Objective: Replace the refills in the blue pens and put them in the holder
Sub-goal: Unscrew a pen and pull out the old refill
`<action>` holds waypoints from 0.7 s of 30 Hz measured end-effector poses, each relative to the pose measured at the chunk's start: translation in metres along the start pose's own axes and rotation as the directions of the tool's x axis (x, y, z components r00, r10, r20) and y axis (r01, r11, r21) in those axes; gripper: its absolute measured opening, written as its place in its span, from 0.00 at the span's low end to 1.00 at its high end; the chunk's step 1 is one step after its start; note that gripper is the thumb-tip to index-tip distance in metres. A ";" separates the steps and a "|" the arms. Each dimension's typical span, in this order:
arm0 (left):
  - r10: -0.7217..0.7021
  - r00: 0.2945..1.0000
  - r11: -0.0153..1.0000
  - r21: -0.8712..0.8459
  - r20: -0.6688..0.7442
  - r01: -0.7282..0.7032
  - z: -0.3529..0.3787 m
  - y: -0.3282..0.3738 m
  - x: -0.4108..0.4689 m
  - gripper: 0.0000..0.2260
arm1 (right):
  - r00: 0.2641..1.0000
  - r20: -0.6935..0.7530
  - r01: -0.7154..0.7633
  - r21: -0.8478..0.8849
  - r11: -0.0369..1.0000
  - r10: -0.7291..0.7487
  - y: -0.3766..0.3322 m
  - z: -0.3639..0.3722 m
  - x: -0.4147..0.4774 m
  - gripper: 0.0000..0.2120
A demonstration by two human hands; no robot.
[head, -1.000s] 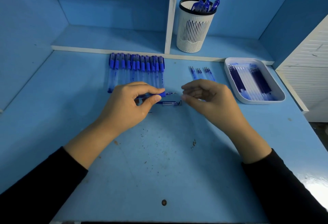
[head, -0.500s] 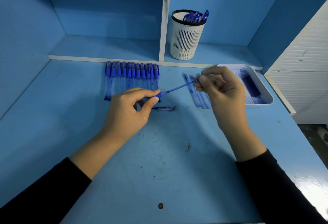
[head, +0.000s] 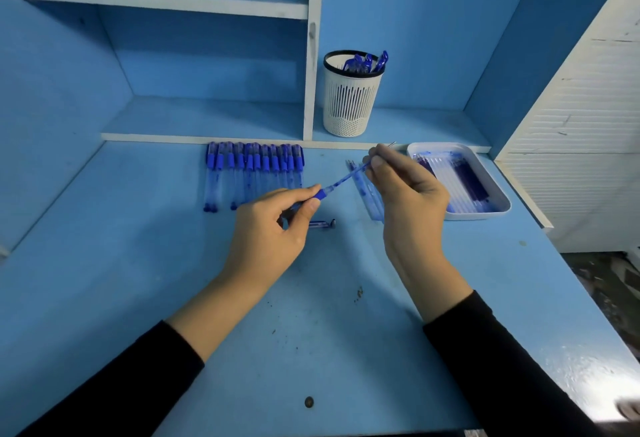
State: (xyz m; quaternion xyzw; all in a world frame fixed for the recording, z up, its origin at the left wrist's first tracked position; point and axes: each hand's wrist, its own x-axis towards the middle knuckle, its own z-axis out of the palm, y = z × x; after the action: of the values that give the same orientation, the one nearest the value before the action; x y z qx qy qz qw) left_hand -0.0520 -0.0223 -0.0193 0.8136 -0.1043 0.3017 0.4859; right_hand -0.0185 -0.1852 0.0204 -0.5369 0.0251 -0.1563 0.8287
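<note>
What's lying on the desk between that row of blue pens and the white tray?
A small bunch of loose refills, partly hidden by the right hand, as the head view shows.

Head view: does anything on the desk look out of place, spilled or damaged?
Mostly orderly. A loose pen piece lies alone on the desk, apart from the pen row. Dark specks mark the surface between the forearms; whether ink or dirt is unclear.

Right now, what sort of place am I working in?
Likely a pen-refilling workstation: a blue desk with shelves, a row of blue pens, a tray of refills, and a white holder.
</note>
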 end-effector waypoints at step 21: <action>0.235 0.972 0.963 0.127 0.018 -0.236 0.011 -0.036 0.058 0.09 | 0.854 0.403 0.191 -0.831 0.523 0.328 0.011 -0.005 0.116 0.08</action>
State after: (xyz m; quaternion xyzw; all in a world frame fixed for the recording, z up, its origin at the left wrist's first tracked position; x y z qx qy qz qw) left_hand 0.0153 -0.0064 -0.0148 0.8253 -0.1813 0.3624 0.3932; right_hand 0.0927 -0.2185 0.0227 -0.8901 -0.1019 0.0596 0.4402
